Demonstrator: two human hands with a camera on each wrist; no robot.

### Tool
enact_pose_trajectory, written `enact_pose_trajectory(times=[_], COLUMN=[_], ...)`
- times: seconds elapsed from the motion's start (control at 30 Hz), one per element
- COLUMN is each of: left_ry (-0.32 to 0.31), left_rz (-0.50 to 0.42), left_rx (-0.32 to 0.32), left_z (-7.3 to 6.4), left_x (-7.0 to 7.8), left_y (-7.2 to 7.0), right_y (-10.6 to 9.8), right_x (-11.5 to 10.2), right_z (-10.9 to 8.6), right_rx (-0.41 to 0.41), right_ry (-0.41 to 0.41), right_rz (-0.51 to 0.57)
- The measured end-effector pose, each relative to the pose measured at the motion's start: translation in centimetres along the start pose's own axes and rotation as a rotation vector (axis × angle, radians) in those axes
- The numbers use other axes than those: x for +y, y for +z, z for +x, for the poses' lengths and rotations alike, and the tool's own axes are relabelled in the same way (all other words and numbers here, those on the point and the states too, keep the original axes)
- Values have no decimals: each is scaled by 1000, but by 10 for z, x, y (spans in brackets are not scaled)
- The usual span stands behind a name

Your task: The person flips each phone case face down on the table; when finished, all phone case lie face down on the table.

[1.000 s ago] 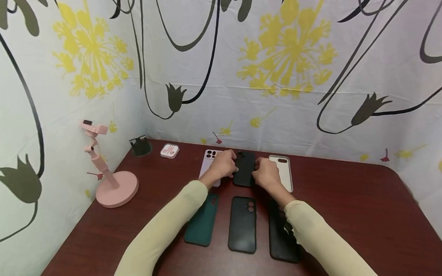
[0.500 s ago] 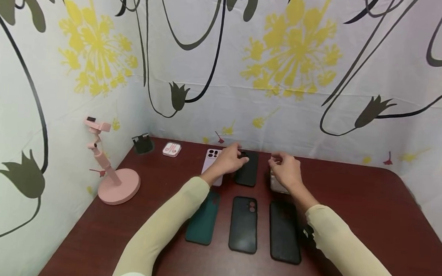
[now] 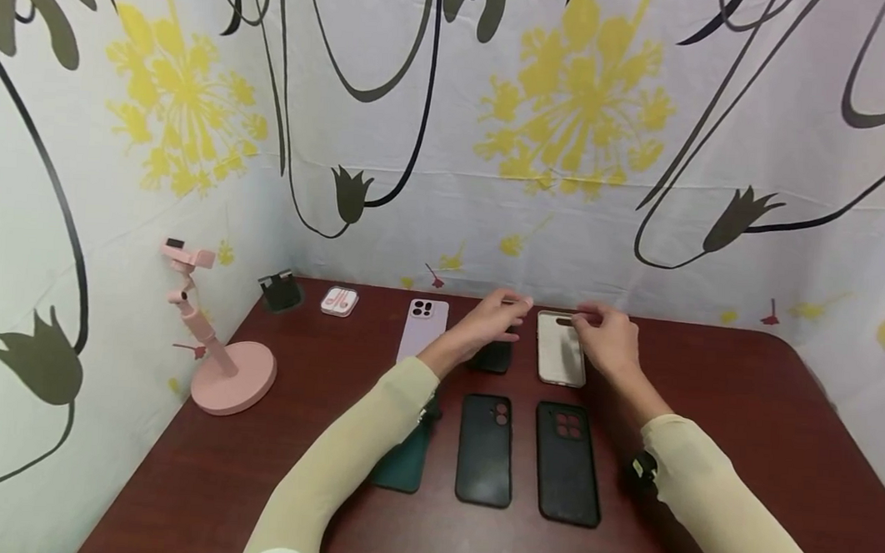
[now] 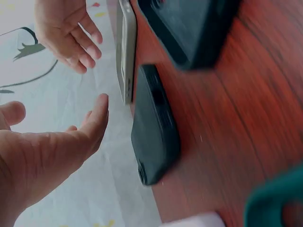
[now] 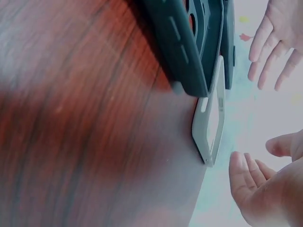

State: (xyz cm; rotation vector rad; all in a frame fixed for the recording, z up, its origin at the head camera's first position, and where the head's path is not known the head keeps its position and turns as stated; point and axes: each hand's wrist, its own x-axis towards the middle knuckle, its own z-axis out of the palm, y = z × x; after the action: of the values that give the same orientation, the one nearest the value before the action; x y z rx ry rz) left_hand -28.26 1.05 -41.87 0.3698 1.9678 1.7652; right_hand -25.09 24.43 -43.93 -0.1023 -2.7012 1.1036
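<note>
Above the black phone case (image 3: 492,358) in the back row hovers my left hand (image 3: 488,322), its fingers loosely extended and holding nothing. My right hand (image 3: 610,340) is over the right edge of the white phone case (image 3: 561,354), which lies with its hollow side up. In the right wrist view, the right hand (image 5: 267,194) has relaxed fingers, apart from the white case (image 5: 201,125). The left wrist view shows the left hand (image 4: 52,156) palm up and a gap between it and the black case (image 4: 154,130).
A lilac phone case (image 3: 421,330) lies at the back left. In the front row are a green case (image 3: 403,462), a black case (image 3: 485,454) and another black case (image 3: 569,475). A pink stand (image 3: 234,378), earphones box (image 3: 339,301) and dark object (image 3: 281,291) stand farther left.
My left hand has moved right, from beside the lilac case to over the black one. The right hand has left the black case's edge and moved right across the white case.
</note>
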Motion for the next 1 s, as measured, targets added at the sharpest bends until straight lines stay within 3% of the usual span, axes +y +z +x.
enact_pose_trajectory(times=[0.23,0.4,0.57,0.8,1.0], left_ry=[-46,-64,-89,-102,-157], left_rz=[-61,24,88,28,-21], left_rx=[-52,-66,-82,-113,-113], left_z=[2,5,8,12,15], left_x=[-5,-10,-11,-7,-7], left_y=[18,27,31,33,31], right_y=[-3,-3,-3,-2,0], right_x=[9,13,15,17,20], right_z=[0,0,-3,-4,-6], right_rx=[-10,-51,-146,-215,-211], right_ry=[37,74,124,178,148], right_rz=[-8,-7,31,83,70])
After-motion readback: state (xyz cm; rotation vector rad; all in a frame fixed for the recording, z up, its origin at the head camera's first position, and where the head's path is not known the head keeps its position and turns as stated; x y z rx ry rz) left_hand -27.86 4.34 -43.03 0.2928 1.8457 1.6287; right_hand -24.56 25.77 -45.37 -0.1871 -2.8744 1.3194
